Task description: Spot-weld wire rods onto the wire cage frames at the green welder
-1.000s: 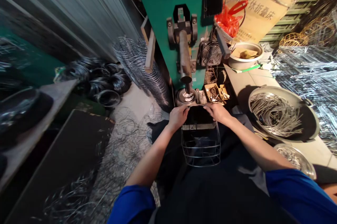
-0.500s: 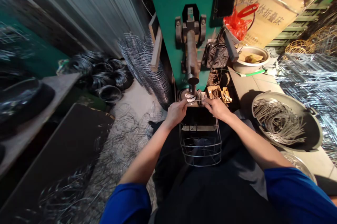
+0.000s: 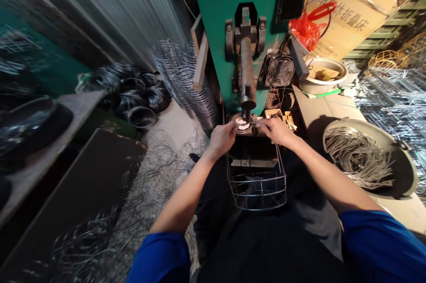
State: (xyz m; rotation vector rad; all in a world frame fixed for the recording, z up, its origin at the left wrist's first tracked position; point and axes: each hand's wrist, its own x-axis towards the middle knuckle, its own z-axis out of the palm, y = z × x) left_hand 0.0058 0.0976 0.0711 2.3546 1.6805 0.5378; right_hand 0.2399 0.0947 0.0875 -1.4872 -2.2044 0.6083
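A wire basket (image 3: pixel 258 209) hangs below my hands, its rounded, ribbed end toward my lap and its long side wires running up to the machine. My left hand (image 3: pixel 222 140) is closed, thumb and fingers pinching the basket's wire at the upper left. On the other side my right hand (image 3: pixel 275 131) pinches the wire at the upper right, fingers closed. Between them, the upper electrode (image 3: pixel 248 96) of a green spot welder (image 3: pixel 213 12) points down at the round lower electrode seat (image 3: pixel 244 127). The exact contact of wire and electrode is too small to tell.
Stacked wire rings (image 3: pixel 196 92) stand left of the machine. To the right are a pan of cut wires (image 3: pixel 357 159), a bowl (image 3: pixel 322 83), a red plastic bag (image 3: pixel 308 30) and a heap of wire racks (image 3: pixel 392 101). Wire scraps (image 3: pixel 159 163) litter the floor at left.
The basket's lower end has turned slightly to the right. Both hands keep their pinch and have shifted only a little. The whole view has moved slightly.
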